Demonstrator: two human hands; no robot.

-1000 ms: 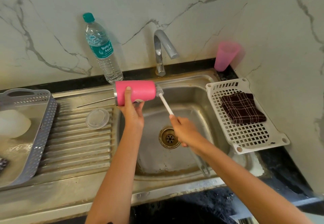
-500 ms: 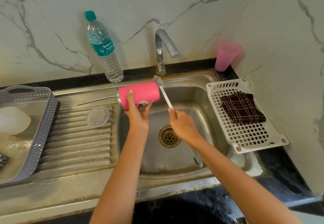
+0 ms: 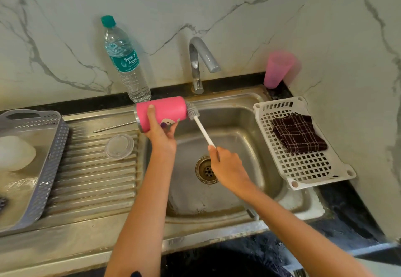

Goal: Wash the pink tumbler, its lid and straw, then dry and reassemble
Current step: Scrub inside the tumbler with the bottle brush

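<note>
Tumbler held sideways over the sink, brush at its right end

In the head view, the left hand point(image 3: 161, 133) reached up from below and gripped the pink tumbler point(image 3: 167, 110) on its side above the sink's point(image 3: 238, 125) left edge, thumb over the front and fingers curled underneath. The right hand point(image 3: 227, 166), over the drain point(image 3: 206, 169), was closed round the white handle of a bottle brush point(image 3: 200, 128), whose bristle head touched the tumbler's right end. On the steel surface's ribbed drainboard point(image 3: 93, 179) lay the clear lid point(image 3: 119, 146) and, just behind it, the metal straw point(image 3: 115, 126). A grey basket point(image 3: 50, 168) sat at far left. A white tray point(image 3: 303, 168) right of the sink held a checked cloth point(image 3: 298, 134). A water bottle point(image 3: 125, 59), the tap point(image 3: 199, 59) and a pink cup point(image 3: 277, 68) stood against the marble wall.
</note>
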